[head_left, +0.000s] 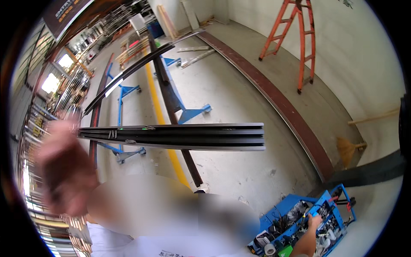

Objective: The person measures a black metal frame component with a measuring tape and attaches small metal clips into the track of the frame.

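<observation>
Across the middle lies a long dark metal profile [201, 137] with lengthwise channels and pale edges. Beside its left end is my left hand [64, 171], smeared by motion; its fingers cannot be made out, nor whether it touches the profile. At the lower right my right hand [314, 221] reaches into a blue tool cart [274, 214] filled with small hardware and tools. Its fingers look curled among the contents, around something too small to name. A white tape roll [269, 249] and a green box [285, 251] lie near my right forearm. The lower middle is blurred.
A second dark profile [128, 75] rests farther off across rails on blue wheeled stands [195, 113]. A long red-brown beam [269, 96] runs along the right. An orange ladder [306, 47] and a broom [346, 150] stand by the wall. Racks of stock [68, 103] line the left.
</observation>
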Action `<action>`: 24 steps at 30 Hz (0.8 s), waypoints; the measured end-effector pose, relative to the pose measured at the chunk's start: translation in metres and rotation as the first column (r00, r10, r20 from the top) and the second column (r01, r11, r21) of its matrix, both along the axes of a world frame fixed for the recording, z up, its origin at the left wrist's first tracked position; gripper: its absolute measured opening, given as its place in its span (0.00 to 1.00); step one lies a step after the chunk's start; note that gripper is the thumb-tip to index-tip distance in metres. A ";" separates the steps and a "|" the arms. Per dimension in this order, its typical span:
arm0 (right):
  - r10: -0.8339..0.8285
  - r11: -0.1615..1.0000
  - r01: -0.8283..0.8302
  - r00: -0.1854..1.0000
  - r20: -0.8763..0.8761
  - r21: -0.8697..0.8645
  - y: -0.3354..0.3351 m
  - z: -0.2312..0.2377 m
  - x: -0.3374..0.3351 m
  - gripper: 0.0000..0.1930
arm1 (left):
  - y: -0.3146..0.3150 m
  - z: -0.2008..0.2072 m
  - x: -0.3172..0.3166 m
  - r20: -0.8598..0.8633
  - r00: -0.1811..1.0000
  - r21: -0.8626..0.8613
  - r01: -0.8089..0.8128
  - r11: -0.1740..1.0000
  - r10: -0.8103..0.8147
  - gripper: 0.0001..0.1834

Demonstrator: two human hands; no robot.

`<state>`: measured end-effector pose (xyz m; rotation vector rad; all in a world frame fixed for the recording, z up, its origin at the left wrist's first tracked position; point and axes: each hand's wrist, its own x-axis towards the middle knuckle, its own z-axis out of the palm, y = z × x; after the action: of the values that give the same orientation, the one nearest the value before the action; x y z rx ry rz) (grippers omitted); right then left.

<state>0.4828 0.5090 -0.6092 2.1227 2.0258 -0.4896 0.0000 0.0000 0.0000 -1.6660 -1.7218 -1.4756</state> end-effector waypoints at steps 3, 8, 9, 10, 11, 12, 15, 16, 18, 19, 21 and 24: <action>-0.076 0.997 0.077 0.994 -0.081 0.017 0.020 0.005 0.056 0.31 | -0.014 -0.132 -0.059 0.406 0.881 -0.095 -0.223 0.970 0.242 0.32; 0.000 0.993 -0.004 0.999 0.039 0.116 0.011 0.021 0.051 0.21 | -0.089 -0.252 -0.050 0.457 0.582 -0.606 -0.350 0.715 0.673 0.21; -0.012 0.984 0.003 0.999 0.049 0.178 0.011 0.032 0.049 0.20 | -0.096 -0.268 -0.046 0.486 0.489 -0.681 -0.308 0.665 0.724 0.19; 0.001 0.938 -0.039 0.994 0.111 0.344 0.004 0.047 0.046 0.23 | -0.098 -0.280 -0.043 0.513 0.482 -0.685 -0.269 0.677 0.710 0.18; 0.111 0.848 -0.148 0.988 0.103 0.509 -0.007 0.057 0.038 0.22 | -0.096 -0.291 -0.040 0.538 0.476 -0.689 -0.228 0.689 0.696 0.18; 0.211 0.707 -0.246 0.968 0.134 0.663 -0.016 0.076 0.034 0.22 | -0.087 -0.304 -0.043 0.578 0.468 -0.682 -0.174 0.711 0.669 0.17; 0.319 0.937 -0.277 0.926 -0.200 0.215 -0.088 0.181 -0.113 0.14 | -0.064 -0.322 -0.048 0.518 0.646 -0.726 -0.016 0.688 0.561 0.16; 0.307 0.952 -0.301 0.929 -0.205 0.062 -0.136 0.227 -0.178 0.12 | -0.044 -0.329 -0.051 0.599 0.572 -0.738 0.124 0.664 0.560 0.17; 0.511 0.818 -0.575 0.730 -0.453 -0.002 -0.217 0.230 -0.243 0.17 | -0.011 -0.357 -0.067 0.598 0.727 -0.735 0.330 0.593 0.338 0.19; 0.435 0.769 -0.631 0.636 -0.638 -0.105 -0.257 0.218 -0.271 0.22 | 0.004 -0.356 -0.075 0.531 0.816 -0.743 0.322 0.587 0.226 0.19; 0.600 0.602 -0.785 0.568 -0.564 -0.150 -0.338 0.265 -0.369 0.29 | 0.017 -0.366 -0.098 0.555 0.810 -0.777 0.425 0.464 0.187 0.20; 0.689 0.508 -0.861 0.436 -0.580 -0.044 -0.415 0.295 -0.451 0.29 | 0.011 -0.395 -0.136 0.631 0.763 -0.690 0.633 0.350 -0.137 0.20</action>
<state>0.0322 0.0936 -0.3142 0.6467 2.6366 -1.1656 -0.1356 0.0112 -0.3946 -2.5690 -2.8875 -1.2551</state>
